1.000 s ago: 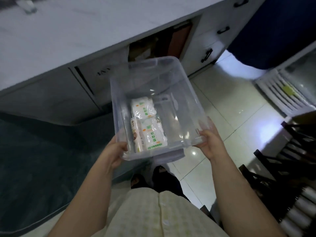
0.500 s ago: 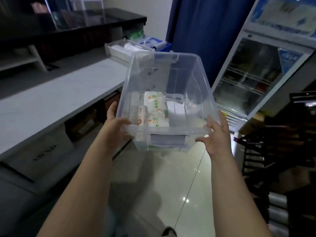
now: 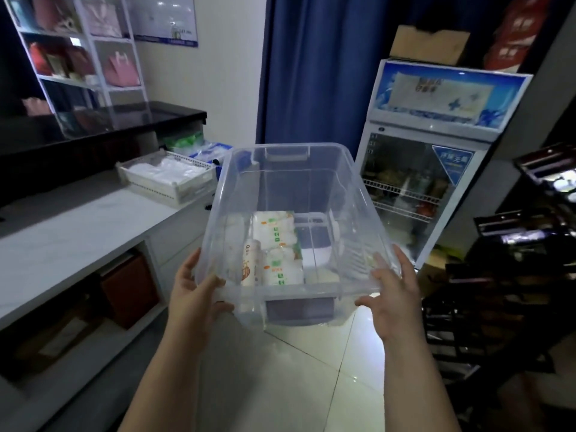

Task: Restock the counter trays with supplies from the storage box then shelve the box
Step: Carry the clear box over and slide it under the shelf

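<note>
We hold the clear storage box (image 3: 311, 169) in the air in front of us, open side up, above the tiled floor (image 3: 311, 375). Our left hand (image 3: 193, 294) grips the box's near left corner, with the thumb hooked over the rim and the fingers (image 3: 188, 266) pressed along the outside wall. Our right hand (image 3: 392, 294) grips the near right corner in the same way, its thumb at the rim and its fingers (image 3: 403, 266) curled against the side wall.

Inside the box, toward its near left part, lie white wrapped packs (image 3: 277, 241) with green print. A small white bottle (image 3: 252, 263) touches them on their left side.

Left of the box runs the pale counter (image 3: 78, 219). On it, just left of the box's far corner, sits a white slotted tray (image 3: 193, 190) filled with white supplies. A blue tray (image 3: 202, 154) stands behind that one, partly hidden by the box.

Under the counter, left of the box and lower, a brown carton (image 3: 127, 291) sits on an open shelf. Beyond the box to its right stands a glass-door fridge (image 3: 430, 169), and straight beyond the box hangs a blue curtain (image 3: 318, 73).
</note>
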### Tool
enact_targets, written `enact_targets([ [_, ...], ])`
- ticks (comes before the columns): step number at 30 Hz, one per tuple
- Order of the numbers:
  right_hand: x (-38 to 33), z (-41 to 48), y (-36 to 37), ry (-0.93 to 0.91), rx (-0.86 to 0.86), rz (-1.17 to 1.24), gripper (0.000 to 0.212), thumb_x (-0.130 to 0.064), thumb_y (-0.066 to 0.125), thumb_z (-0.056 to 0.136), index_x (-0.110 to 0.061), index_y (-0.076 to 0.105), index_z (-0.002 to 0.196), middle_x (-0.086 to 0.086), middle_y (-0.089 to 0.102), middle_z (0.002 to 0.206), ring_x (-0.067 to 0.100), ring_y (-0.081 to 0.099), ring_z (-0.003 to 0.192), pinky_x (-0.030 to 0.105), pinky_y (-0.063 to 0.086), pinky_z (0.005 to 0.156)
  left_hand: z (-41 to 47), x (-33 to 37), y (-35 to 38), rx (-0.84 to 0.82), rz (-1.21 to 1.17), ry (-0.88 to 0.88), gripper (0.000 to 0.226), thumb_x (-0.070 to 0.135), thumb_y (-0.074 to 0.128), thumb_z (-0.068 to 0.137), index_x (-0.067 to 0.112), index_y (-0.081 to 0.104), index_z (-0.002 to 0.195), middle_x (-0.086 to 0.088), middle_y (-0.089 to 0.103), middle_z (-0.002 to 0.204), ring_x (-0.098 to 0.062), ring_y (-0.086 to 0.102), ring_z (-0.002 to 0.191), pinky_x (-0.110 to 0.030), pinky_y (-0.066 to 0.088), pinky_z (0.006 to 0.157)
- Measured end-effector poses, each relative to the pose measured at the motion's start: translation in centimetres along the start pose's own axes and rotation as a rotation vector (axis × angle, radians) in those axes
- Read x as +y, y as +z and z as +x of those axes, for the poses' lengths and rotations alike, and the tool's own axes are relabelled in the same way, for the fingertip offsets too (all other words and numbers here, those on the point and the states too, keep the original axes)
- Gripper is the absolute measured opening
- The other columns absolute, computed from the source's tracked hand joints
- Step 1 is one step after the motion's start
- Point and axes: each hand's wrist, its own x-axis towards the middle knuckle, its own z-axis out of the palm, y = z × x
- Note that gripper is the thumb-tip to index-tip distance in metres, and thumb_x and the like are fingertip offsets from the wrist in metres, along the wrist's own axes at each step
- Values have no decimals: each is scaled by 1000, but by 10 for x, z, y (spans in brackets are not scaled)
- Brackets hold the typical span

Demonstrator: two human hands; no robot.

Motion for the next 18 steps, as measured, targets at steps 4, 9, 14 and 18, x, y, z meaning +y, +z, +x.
enact_targets([
  [4, 12, 46, -1, 21, -12, 9, 59, -1, 58, 82, -49, 58, 117, -9, 60, 124, 20, 62, 99, 44, 51, 59, 39, -7, 25, -11, 25, 18, 54, -9, 51, 86, 29, 50, 125, -11, 57, 119, -13, 69, 64, -42, 55, 49],
  [9, 35, 104, 13, 35, 1, 40, 58, -3, 57, 84, -49, 56, 119, -4, 58, 125, 22, 61, 102, 44, 53, 60, 109, -18, 51, -24, 81, 16, 51, -6, 56, 85, 31, 55, 121, -14, 55, 114, -14, 69, 63, -45, 55, 49],
  [14, 51, 192, 51, 43, 12, 76, 57, -2, 59, 85, -46, 56, 122, -6, 59, 124, 28, 58, 104, 41, 48, 58, 208, -33, 85, -32, 95, 23, 46, -1, 60, 84, 34, 56, 115, -8, 61, 113, -17, 70, 63, -52, 55, 55],
  [18, 50, 287, 101, 27, 24, 56, 54, -3, 59, 86, -44, 55, 122, -4, 58, 120, 29, 57, 99, 41, 47, 60, 310, -30, 127, -54, 110, 22, 45, 17, 68, 85, 29, 53, 126, -16, 58, 107, -25, 65, 69, -49, 54, 58],
])
